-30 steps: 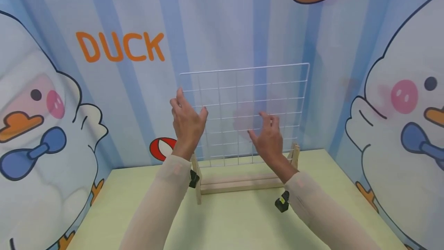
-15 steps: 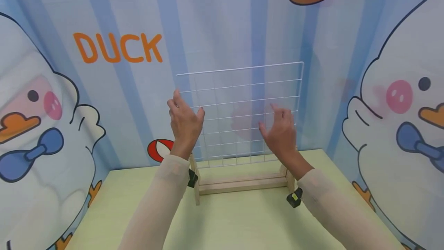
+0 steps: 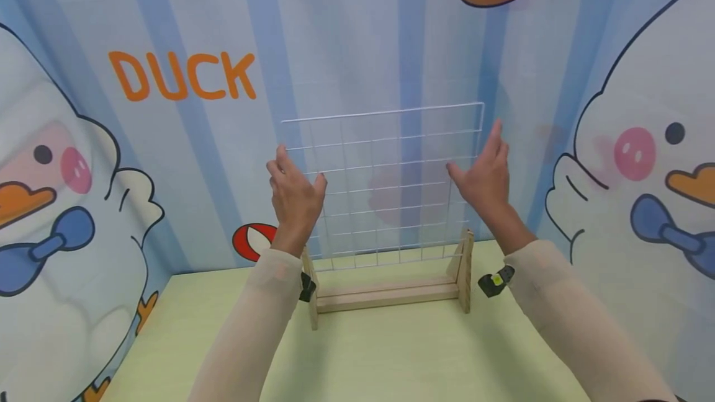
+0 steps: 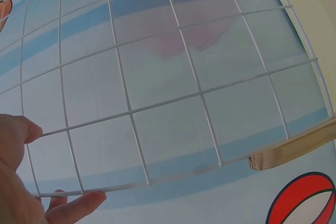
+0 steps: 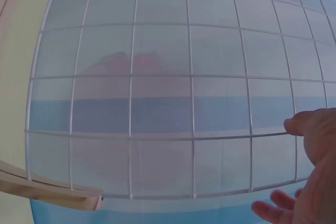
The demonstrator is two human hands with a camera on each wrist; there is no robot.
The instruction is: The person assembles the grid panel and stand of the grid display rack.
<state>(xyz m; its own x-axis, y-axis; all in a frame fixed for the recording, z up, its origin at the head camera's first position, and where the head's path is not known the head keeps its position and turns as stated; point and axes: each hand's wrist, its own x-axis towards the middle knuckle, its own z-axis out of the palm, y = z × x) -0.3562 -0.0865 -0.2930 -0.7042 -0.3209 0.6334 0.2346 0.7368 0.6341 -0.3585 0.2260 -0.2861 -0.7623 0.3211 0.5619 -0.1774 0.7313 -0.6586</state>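
A white wire grid panel stands upright between two wooden side posts on a wooden stand. My left hand is at the panel's left edge. In the left wrist view its thumb lies at a wire on the near face and its fingertips wrap the edge wire. My right hand is beside the right edge, index finger pointing up. In the right wrist view its thumb meets a wire, while the other fingers lie just outside the edge wire.
The stand rests on a pale yellow table. Close behind hangs a blue striped curtain with printed ducks and the word DUCK. Small black devices are strapped under both wrists.
My right hand has moved right and up from in front of the panel to its right edge, its fingers straightening. The left hand has stayed at the left edge.
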